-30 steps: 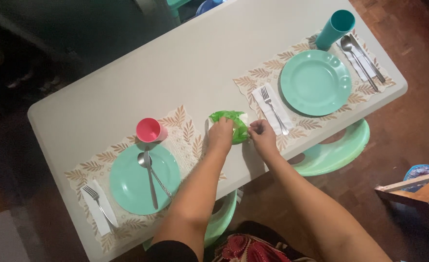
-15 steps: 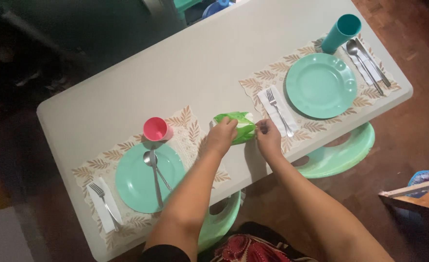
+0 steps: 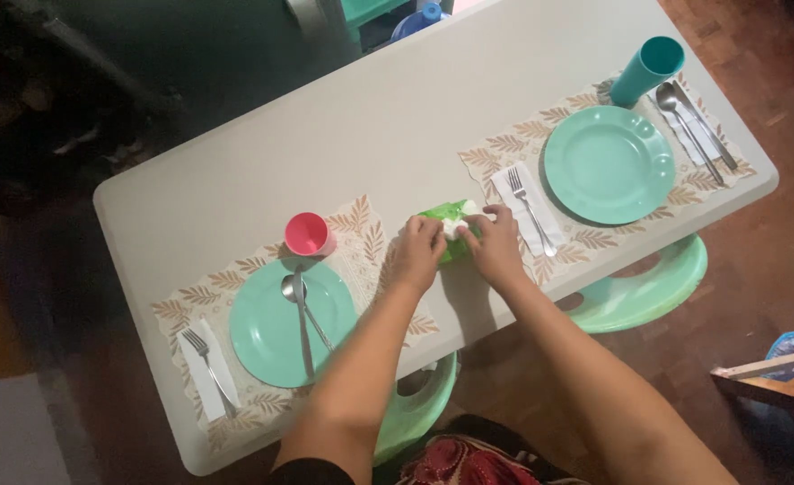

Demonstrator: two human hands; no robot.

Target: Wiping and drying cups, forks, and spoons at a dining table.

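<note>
A green plastic pack of white napkins [image 3: 449,220] lies on the grey table [image 3: 361,135] between two leaf-patterned placemats. My left hand [image 3: 417,256] presses on the pack's near left side. My right hand [image 3: 494,244] rests over its right end, fingers pinching at the white paper showing at the top. Both hands hide most of the pack.
The left placemat carries a teal plate [image 3: 262,337] with a spoon and knife on it, a pink cup [image 3: 307,234] and a fork on a napkin [image 3: 206,366]. The right setting has a teal plate [image 3: 608,164], a teal tumbler [image 3: 645,70], a fork on a napkin [image 3: 524,205]. Green stools [image 3: 639,287] stand below.
My right hand moved left from the pack's end onto its top, fingers now at the white paper. My left hand stays on the pack. The view shifted slightly.
</note>
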